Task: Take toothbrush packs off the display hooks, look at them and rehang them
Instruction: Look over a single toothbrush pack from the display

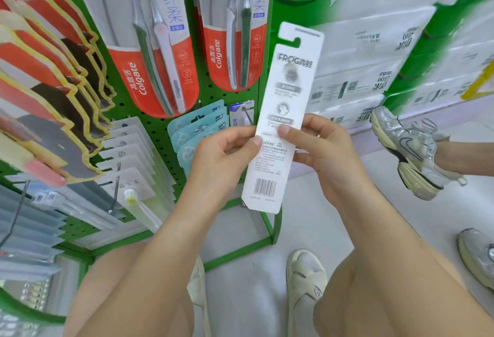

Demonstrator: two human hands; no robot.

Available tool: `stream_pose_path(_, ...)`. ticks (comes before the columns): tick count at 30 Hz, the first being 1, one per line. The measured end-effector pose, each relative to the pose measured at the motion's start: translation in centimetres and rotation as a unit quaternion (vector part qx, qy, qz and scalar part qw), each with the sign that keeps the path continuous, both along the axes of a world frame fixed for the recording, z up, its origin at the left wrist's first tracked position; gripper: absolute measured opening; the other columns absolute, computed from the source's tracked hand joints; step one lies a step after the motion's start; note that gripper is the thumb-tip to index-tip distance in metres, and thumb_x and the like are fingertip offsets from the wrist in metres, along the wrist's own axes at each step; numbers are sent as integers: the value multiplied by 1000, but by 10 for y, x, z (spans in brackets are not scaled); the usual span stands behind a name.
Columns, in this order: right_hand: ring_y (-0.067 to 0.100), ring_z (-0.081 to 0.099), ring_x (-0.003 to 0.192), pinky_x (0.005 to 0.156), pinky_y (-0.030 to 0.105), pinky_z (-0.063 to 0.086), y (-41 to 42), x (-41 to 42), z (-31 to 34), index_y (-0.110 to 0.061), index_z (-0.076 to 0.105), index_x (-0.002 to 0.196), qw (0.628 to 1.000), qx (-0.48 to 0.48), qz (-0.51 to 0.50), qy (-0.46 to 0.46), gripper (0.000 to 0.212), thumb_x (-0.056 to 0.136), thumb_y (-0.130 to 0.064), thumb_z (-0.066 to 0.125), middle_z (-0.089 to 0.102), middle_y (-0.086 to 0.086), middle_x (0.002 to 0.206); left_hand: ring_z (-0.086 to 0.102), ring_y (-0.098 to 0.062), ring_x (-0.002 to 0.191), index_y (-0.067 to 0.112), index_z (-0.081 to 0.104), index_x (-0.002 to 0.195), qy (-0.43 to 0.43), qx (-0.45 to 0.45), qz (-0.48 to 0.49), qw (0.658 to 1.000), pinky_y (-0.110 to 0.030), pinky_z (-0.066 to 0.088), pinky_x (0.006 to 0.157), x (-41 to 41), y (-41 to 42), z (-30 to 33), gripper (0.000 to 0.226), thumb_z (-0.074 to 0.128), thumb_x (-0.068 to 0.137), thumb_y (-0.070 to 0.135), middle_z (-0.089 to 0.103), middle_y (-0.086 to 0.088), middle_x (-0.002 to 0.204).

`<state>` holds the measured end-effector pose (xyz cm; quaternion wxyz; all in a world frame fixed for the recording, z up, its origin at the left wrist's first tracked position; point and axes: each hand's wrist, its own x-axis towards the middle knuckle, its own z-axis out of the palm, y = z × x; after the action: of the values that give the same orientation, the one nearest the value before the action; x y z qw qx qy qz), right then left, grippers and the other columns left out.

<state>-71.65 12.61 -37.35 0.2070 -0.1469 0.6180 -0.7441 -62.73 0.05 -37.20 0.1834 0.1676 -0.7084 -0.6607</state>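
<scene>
— What have your fingers got hold of?

— Your left hand (222,152) pinches the left edge of the white toothbrush pack (280,122), thumb pressed on its printed back. Your right hand (318,146) grips the right edge at about the same height, thumb on the card and the other fingers curled behind it. Both hands are closed on that one pack.

— And where is the pack?

— Off the hooks, held upright and slightly tilted in front of the right edge of the green pegboard rack (157,133). You are looking at its back: a barcode near the bottom, a hang notch at the top.

— What is around it?

— Just left of your left hand hang pale blue packs (197,128), and beside them a bare metal hook (248,114) sticks out over a small blue and white card. Above hang two red Colgate twin packs (160,69). Lower left, rows of grey-white packs (128,146) sit on their hooks. To the right, white paper-goods cases (369,69) are stacked against the wall. Below are your knees and a cream shoe (304,280) on the floor, and another person's silver sneaker (411,149) is at the right.
</scene>
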Motion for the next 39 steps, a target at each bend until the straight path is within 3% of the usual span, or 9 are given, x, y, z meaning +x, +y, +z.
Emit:
stream_pose_path(4,15,69,70,68,28,57,0,3,0,-7,68,85,997,44,33,55,7,82,-1,68,73,4,77,62,0,95,29,62,118,83,-187,135,969,-13,49,74,2,2,0,31,64,93,12,62,18,108)
stream_pose_path(6,13,67,69,66,23,54,-1,6,-3,-8,70,82,991,75,42,101,7,81,-1,71,72,5,76,58,-8,101,28,59,126,135,-295,180,929,-26,52,85,3,1,-3,37,63,92,12,52,15,110)
stream_pose_path(9,6,62,65,65,21,50,-3,8,-7,-19,71,76,976,131,41,172,15,80,-5,74,71,-3,71,56,-19,106,20,59,130,163,-333,204,906,-39,51,89,2,-3,-6,41,60,91,8,43,16,113)
stream_pose_path(14,10,59,71,70,28,50,-3,8,-12,-33,71,75,956,174,6,237,18,79,-16,76,72,-8,76,56,-16,105,14,67,116,167,-341,212,901,-18,48,85,2,-7,-6,31,56,90,-1,47,6,112)
stream_pose_path(21,5,59,69,70,31,52,-5,9,-13,-36,70,78,942,180,-17,282,11,78,-26,72,69,-15,76,56,-12,105,17,63,111,159,-305,213,915,-24,50,84,3,-5,-3,23,62,90,7,50,9,111)
stream_pose_path(27,11,59,75,71,41,52,-1,12,-14,-17,74,93,884,169,-71,430,14,83,-21,66,65,-8,80,60,-18,101,29,46,97,194,-195,221,936,-24,53,83,12,-1,9,33,72,86,13,57,-6,106)
stream_pose_path(30,7,58,75,67,33,51,1,22,-3,-11,73,93,858,125,-82,491,12,85,-16,66,64,-5,81,63,-14,92,28,44,96,220,-157,212,939,-24,54,77,27,5,24,35,73,85,12,57,-5,103)
stream_pose_path(34,3,56,73,62,17,47,-7,52,33,-25,68,91,879,38,-40,474,12,85,-15,66,62,-15,82,64,-6,83,25,44,97,215,-163,221,937,-15,49,67,59,14,49,34,73,86,11,56,1,102)
stream_pose_path(39,12,65,77,68,33,53,-36,103,72,-23,66,88,920,-76,89,374,10,87,-13,65,70,-9,83,67,-5,96,22,47,120,171,-147,225,948,-26,57,79,122,16,60,42,73,87,21,61,13,116)
